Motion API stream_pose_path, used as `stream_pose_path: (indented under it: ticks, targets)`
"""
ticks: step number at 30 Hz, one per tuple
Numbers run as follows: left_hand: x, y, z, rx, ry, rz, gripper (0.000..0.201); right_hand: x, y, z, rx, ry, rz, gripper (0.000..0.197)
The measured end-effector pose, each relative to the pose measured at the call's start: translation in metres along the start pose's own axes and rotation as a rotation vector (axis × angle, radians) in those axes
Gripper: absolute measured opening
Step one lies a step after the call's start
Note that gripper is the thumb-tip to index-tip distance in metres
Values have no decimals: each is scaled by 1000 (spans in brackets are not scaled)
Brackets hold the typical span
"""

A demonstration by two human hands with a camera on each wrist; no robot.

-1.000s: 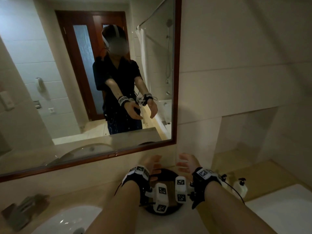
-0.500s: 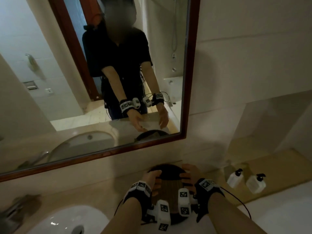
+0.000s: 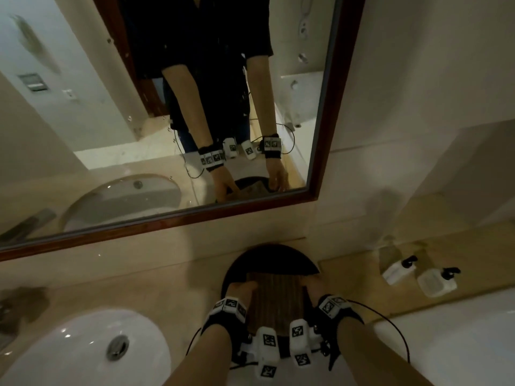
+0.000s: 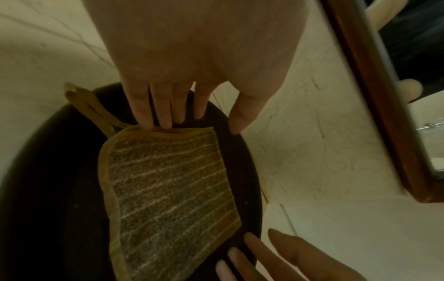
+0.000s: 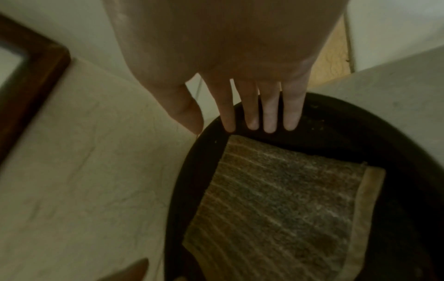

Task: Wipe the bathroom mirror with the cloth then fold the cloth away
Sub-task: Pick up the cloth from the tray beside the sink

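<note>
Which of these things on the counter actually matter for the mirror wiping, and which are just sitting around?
For the job:
striped cloth, lying on the dark round tray
mirror
left hand and right hand, at the cloth's edges

Just lying about:
two white pump bottles
sink

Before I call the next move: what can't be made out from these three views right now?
- Whether the mirror is already wiped: head view too dim and blurred.
- Near end of the cloth: head view, the wrist cameras cover it.
- Left hand grip: left wrist view shows fingertips at the cloth's edge; pinching or just touching is unclear.
- Right hand: fingertips by the tray rim; contact unclear.
- Tap: cut off at left edge.
</note>
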State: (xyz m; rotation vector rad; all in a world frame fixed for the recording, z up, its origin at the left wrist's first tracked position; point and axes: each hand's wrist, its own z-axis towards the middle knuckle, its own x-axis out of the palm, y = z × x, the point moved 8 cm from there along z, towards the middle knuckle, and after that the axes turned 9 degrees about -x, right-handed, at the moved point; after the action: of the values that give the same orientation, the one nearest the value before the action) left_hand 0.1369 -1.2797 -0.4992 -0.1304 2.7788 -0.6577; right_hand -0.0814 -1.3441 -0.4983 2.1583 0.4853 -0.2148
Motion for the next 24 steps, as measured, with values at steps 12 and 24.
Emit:
stream_pose_path:
  ticks: [12, 24]
  targets:
    - [-7, 9, 24, -46, -70, 153, 24, 12, -6, 8, -58, -94, -242, 19]
    - [-5, 8, 31, 31, -83, 268, 31, 12, -6, 1, -109, 15, -81, 11]
